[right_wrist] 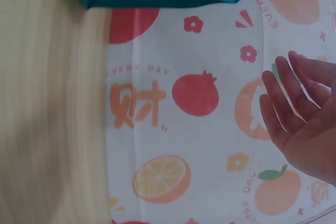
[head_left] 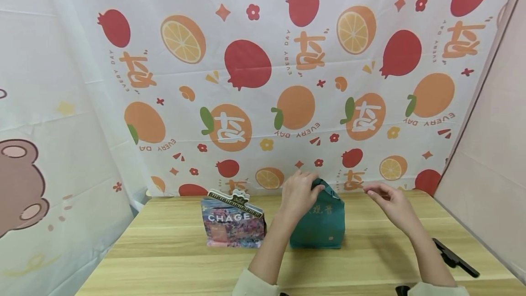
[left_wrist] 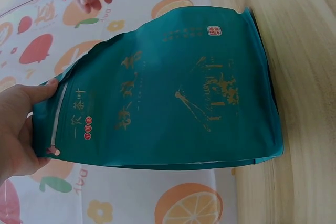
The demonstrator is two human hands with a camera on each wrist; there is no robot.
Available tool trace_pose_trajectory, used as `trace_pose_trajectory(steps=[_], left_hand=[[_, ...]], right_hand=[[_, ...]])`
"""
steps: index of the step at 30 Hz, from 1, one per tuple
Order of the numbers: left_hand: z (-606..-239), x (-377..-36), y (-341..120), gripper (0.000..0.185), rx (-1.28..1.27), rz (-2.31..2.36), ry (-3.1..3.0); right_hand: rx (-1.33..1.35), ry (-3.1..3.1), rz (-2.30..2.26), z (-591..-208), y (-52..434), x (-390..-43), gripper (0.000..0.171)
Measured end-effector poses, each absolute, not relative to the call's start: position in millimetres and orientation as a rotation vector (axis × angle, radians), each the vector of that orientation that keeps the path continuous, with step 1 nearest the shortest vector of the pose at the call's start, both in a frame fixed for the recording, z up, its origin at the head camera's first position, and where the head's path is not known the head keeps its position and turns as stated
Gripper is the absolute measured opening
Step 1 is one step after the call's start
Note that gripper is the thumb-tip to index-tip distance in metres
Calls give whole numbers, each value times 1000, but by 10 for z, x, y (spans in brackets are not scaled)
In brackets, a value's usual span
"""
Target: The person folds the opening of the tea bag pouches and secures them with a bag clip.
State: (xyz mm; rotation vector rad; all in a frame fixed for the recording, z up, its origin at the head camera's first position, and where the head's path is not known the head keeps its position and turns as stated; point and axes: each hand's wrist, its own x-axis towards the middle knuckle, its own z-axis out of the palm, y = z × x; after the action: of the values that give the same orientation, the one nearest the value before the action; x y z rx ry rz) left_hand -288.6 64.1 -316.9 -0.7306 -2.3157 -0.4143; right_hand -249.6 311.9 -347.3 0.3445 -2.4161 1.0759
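A teal tea bag point(head_left: 322, 225) with gold lettering stands upright on the wooden table. At its top edge my left hand point(head_left: 301, 194) pinches it between thumb and fingers; the left wrist view shows this bag point(left_wrist: 173, 98) with the hand point(left_wrist: 18, 129) at its top end. My right hand point(head_left: 390, 202) is raised to the right of the bag, apart from it. In the right wrist view the right hand point(right_wrist: 304, 114) holds nothing, its fingers loosely bent.
To the left stands a colourful CHAGEE bag point(head_left: 234, 229) with a decorated sealing clip point(head_left: 236, 202) across its top. A black clip point(head_left: 455, 258) lies on the table's point(head_left: 164, 250) right side. Behind hangs a fruit-print curtain point(head_left: 263, 118).
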Motion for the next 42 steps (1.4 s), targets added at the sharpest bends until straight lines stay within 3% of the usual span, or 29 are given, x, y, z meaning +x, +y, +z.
trace_pose_trajectory(steps=[32,42], left_hand=[[-3162,-2870,662,20,-740,-465,-2286],[-3133,-2881,686,22,-746,-456,-2304]], right_hand=[[295,-2612,660,-3661,3912,-2241,5],[246,-2922,649,-3769,4270,-2259,17]])
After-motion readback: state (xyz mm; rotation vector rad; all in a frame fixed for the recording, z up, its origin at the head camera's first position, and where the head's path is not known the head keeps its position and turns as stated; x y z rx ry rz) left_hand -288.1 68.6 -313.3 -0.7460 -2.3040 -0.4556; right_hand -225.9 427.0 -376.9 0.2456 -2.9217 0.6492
